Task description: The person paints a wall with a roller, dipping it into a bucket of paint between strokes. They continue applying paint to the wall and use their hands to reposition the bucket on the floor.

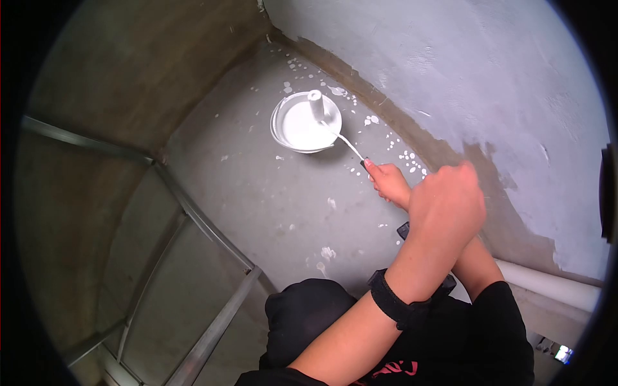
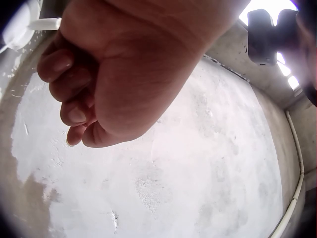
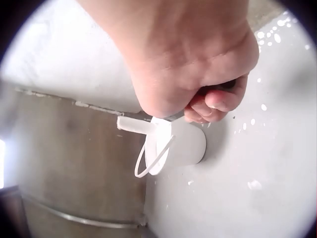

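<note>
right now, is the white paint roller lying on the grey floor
No, the roller juts from the round white bucket, its black handle in the right hand.

From here I see a white bucket (image 1: 280,136) holding white paint (image 1: 299,125), a grey floor (image 1: 251,180) speckled with white, a black sleeve (image 1: 503,315) with pinkish-red lettering (image 1: 396,370) on the black clothing at lower centre, and at upper right a pale bluish-white wall (image 1: 489,71) edged in patchy brown.

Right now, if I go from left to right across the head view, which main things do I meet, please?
Metal frame, bucket, right hand, left hand, white pipe.
</note>
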